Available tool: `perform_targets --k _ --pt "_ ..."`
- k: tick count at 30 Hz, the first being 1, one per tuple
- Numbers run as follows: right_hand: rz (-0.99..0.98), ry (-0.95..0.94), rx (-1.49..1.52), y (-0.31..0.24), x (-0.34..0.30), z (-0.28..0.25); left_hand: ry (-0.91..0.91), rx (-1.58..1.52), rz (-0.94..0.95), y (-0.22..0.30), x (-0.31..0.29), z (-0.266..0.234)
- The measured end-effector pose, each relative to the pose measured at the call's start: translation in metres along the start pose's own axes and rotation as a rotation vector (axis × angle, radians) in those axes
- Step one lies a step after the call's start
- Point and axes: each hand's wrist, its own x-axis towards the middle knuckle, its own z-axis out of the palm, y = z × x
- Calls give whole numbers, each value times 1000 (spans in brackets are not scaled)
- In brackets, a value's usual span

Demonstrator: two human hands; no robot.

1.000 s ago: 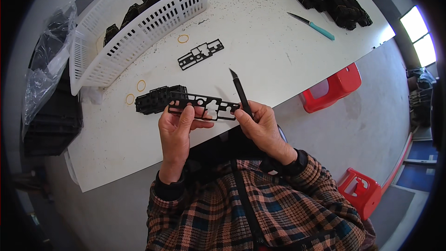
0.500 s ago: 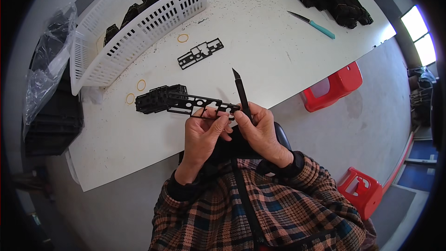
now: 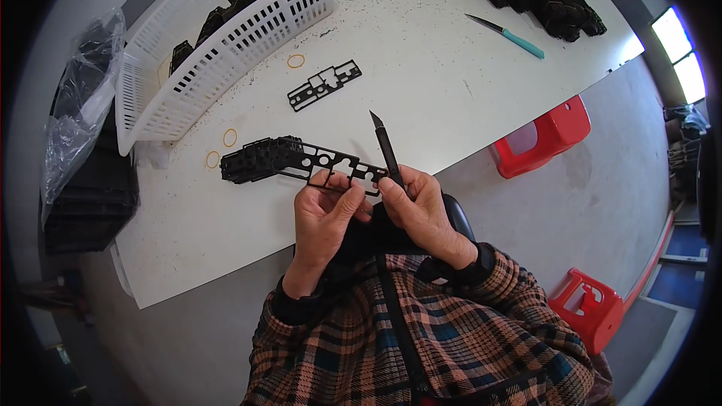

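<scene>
Frame (image 3: pixel 335 159) is being pinched by the desk (image 3: pixel 421 98) edge by the left hand (image 3: pixel 319 219), just slid nearer the right hand (image 3: pixel 423 212), where a black knife (image 3: pixel 386 152) is being gripped, so that end's being held two-handed.

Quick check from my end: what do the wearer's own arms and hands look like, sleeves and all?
The left hand and right hand are bare, with no gloves. Left sleeve and right sleeve are loose plaid in orange-brown, black and teal, ending in a black left cuff and right cuff.
</scene>
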Motion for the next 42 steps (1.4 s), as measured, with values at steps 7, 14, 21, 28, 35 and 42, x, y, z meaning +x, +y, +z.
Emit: perform_targets --k 7,14,21,28,35,42 --pt "25 -21 -12 -3 2 -8 148 -39 59 9 0 -3" --pt "106 -86 -152 -6 6 -9 153 -136 67 9 -3 -17" --pt "-203 205 -677 -14 23 -49 202 -159 93 10 -3 -21" --pt "-217 364 -1392 -30 53 -68 194 -163 97 9 0 -20" --pt "-494 488 -1745 -31 83 -92 106 -124 75 6 -3 -20" --pt "-391 -92 -853 -62 38 -37 54 -124 45 1 -4 -23"
